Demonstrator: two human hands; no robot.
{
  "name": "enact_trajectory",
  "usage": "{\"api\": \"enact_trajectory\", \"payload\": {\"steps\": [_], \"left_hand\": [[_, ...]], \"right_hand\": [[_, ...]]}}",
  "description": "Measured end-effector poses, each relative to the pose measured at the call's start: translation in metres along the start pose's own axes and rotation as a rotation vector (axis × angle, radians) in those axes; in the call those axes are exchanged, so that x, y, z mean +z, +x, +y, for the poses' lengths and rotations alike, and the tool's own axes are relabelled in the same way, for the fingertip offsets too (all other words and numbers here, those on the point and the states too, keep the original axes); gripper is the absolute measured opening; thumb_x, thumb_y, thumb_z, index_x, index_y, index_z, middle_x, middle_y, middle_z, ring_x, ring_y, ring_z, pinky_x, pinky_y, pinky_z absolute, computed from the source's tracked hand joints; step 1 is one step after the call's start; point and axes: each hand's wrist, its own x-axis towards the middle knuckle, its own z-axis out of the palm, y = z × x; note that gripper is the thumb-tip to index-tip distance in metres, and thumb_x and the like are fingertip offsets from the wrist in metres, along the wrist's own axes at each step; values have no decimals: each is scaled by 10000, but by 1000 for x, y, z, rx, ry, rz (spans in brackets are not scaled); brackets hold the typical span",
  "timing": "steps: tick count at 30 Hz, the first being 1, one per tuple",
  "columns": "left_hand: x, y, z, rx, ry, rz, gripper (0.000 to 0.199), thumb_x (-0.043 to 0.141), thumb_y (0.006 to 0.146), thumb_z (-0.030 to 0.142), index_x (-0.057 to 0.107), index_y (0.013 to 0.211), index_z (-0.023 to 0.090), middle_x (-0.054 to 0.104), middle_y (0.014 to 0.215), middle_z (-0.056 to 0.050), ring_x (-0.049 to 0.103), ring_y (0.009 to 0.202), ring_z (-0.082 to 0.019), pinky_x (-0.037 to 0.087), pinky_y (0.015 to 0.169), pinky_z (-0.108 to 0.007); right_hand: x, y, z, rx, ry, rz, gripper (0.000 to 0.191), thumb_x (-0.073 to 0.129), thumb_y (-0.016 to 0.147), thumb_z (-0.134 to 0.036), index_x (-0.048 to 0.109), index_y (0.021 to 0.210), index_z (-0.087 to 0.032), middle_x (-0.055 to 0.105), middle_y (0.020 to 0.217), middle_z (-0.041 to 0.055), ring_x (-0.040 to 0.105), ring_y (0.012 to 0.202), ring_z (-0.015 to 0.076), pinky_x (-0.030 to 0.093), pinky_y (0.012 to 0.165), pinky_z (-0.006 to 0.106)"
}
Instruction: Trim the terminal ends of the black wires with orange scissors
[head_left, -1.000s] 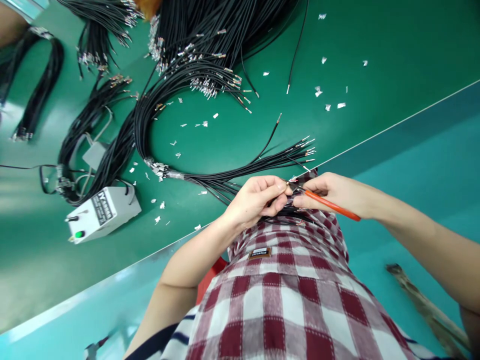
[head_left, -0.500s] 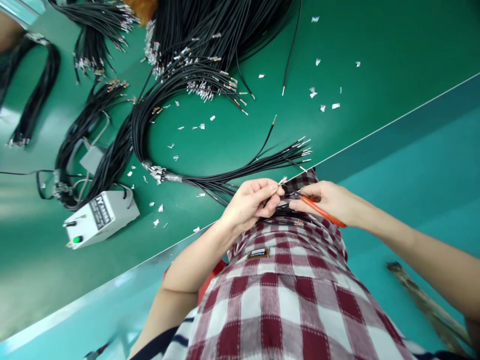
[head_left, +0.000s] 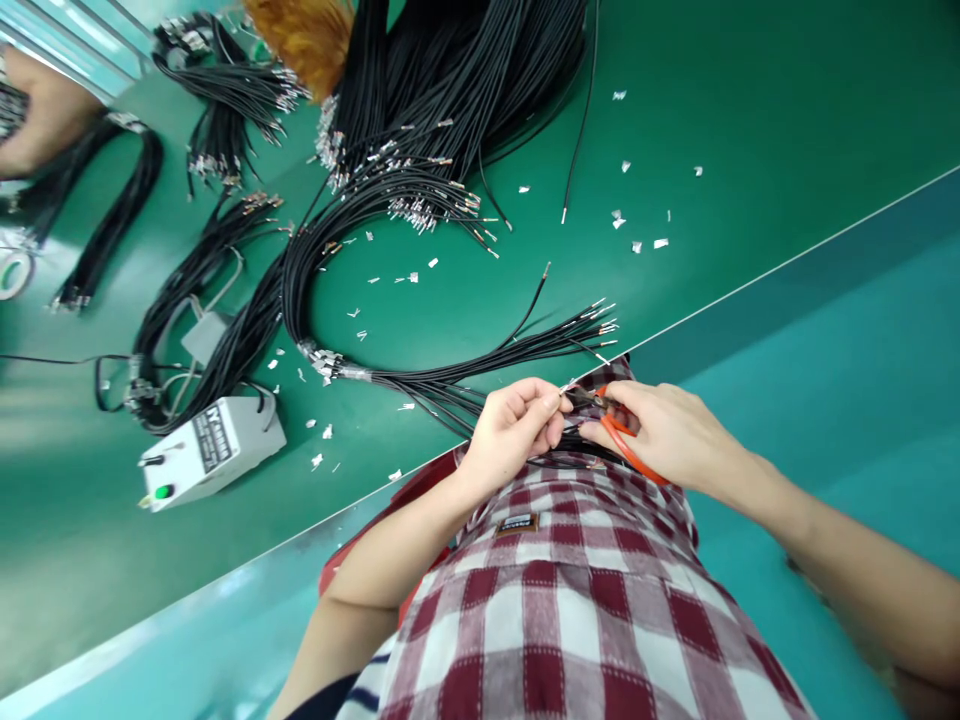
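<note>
At the table's front edge, my left hand pinches the end of a black cable between thumb and fingertips. My right hand is closed round orange-handled cutters. Their dark jaws sit right by my left fingertips, at the cable end; whether they touch it cannot be made out. More black cables lie on my checked apron under both hands. Just beyond, a taped cable bundle fans out on the green table, its stripped ends pointing right.
Large heaps of black cables cover the back of the table. A white box with a green button stands at left. Scraps of white foil are scattered about. A co-worker's arm shows at upper left, near a tape roll.
The orange handles have spread wider and the cutters' jaws now sit closer to my left fingertips. The view has shifted slightly, bringing more of the co-worker's arm into sight.
</note>
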Motion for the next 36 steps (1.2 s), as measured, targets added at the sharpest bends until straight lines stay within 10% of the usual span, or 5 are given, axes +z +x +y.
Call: {"api": "enact_trajectory", "payload": {"steps": [8, 15, 24, 36], "left_hand": [[3, -3, 0, -5, 27, -9, 330, 640, 887, 461, 617, 842, 135, 525, 528, 43, 377, 421, -33, 222, 409, -153], [1, 2, -5, 7, -81, 100, 331, 684, 843, 444, 594, 822, 126, 489, 513, 59, 281, 389, -15, 136, 390, -157], [2, -2, 0, -32, -25, -5, 371, 678, 838, 493, 590, 818, 134, 482, 505, 62, 303, 389, -22, 159, 392, -162], [10, -7, -14, 87, 159, 105, 352, 654, 863, 491, 538, 815, 162, 531, 571, 44, 436, 490, -58, 317, 474, -178]], "right_hand": [[-8, -4, 13, -87, 362, -379, 505, 403, 921, -647, 519, 688, -215, 603, 652, -14, 517, 578, 144, 314, 525, 248], [-9, -16, 0, 56, -145, 67, 423, 531, 882, -595, 584, 711, -212, 688, 714, 55, 587, 608, 203, 287, 566, 307], [30, 6, -14, 146, 1259, 271, 343, 781, 740, -379, 478, 732, -218, 707, 877, 16, 655, 805, 174, 496, 798, 320], [41, 19, -32, 159, 1632, 326, 336, 805, 663, -198, 485, 763, -224, 615, 760, -49, 616, 746, 131, 484, 725, 272]]}}
